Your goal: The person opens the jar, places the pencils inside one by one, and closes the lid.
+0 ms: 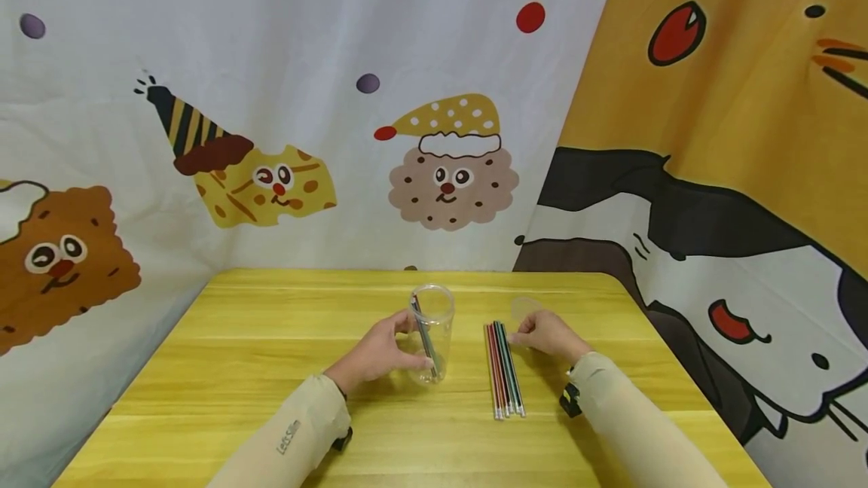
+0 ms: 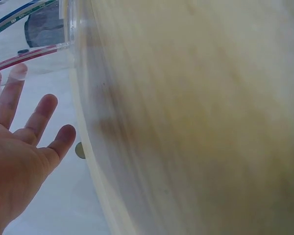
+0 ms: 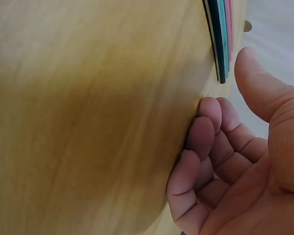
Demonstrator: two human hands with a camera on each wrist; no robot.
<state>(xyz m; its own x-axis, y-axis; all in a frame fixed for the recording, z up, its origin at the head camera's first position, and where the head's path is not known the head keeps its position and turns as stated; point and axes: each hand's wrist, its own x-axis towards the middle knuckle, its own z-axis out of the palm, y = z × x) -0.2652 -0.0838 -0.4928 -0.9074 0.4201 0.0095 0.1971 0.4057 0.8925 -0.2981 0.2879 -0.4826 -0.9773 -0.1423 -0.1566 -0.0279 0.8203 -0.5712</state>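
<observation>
A tall clear plastic cup stands upright on the table, with a few pencils leaning inside it. My left hand holds the cup from its left side, thumb in front and fingers behind. Through the cup wall in the left wrist view, a red pencil and a dark green one show. To the right of the cup lies a row of several red, green and dark pencils, eraser ends toward me. My right hand is beside that row's far end, its fingers loosely curled and the thumb apart, holding nothing.
A pale, see-through round piece lies behind my right hand. The yellow wood-grain table ends at a cartoon-printed curtain at the back and right.
</observation>
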